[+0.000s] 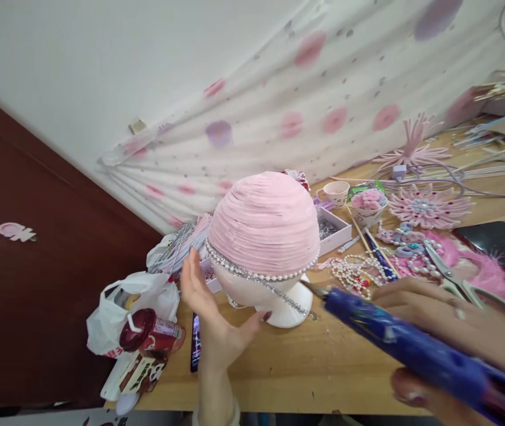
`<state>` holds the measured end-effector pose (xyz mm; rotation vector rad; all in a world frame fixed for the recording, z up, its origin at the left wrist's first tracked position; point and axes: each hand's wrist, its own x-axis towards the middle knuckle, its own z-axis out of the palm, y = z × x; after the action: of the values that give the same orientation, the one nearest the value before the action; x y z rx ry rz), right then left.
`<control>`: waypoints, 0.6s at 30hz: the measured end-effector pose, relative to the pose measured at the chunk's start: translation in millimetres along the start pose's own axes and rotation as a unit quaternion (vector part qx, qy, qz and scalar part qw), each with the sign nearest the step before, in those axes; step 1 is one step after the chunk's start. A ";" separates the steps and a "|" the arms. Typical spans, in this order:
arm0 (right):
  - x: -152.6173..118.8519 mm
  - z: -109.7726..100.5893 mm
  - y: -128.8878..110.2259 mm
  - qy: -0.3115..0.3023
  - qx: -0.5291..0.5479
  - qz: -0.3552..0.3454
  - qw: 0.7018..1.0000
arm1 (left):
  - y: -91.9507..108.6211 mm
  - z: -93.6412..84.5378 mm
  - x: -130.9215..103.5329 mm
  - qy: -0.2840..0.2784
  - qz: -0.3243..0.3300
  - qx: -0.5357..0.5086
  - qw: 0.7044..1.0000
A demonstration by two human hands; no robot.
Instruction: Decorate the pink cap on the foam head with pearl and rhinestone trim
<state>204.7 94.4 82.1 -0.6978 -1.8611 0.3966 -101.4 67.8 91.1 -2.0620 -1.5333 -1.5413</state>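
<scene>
A pink ridged cap (265,228) covers the top of a white mannequin head (288,310) on the table. Its lower edge carries a string of white pearls (274,277) and a strip of silver tinsel trim (252,274); one end of the tinsel hangs down over the head's base. My left hand (219,319) is open beside the head's left side, thumb and fingers apart; whether it touches the head I cannot tell. In my right hand (447,319) is a blue glue gun (394,340), its metal nozzle pointing at the head's right side, near the pearl edge.
Scissors (456,278), loose pearl strings (350,269), a pink flower piece (430,206), a cup (336,192) and a dark tablet (501,245) crowd the right. To the left are a plastic bag (110,313), a red drink cup (158,334) and a phone (195,343).
</scene>
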 end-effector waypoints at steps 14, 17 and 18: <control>39.8 23.8 -15.5 -0.029 0.034 -0.055 0.997 | 31.0 23.9 -5.1 0.049 -0.041 0.017 0.998; 37.9 27.2 -16.3 -0.020 0.026 -0.049 0.998 | 49.9 24.9 1.8 0.089 0.095 0.090 0.987; 36.3 28.6 -16.4 -0.002 0.013 -0.040 0.999 | 55.2 25.5 3.2 0.092 0.122 0.116 0.981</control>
<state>163.9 106.0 106.8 -0.6027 -1.8777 0.3692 -42.6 59.8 105.1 -1.8418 -1.2733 -1.3505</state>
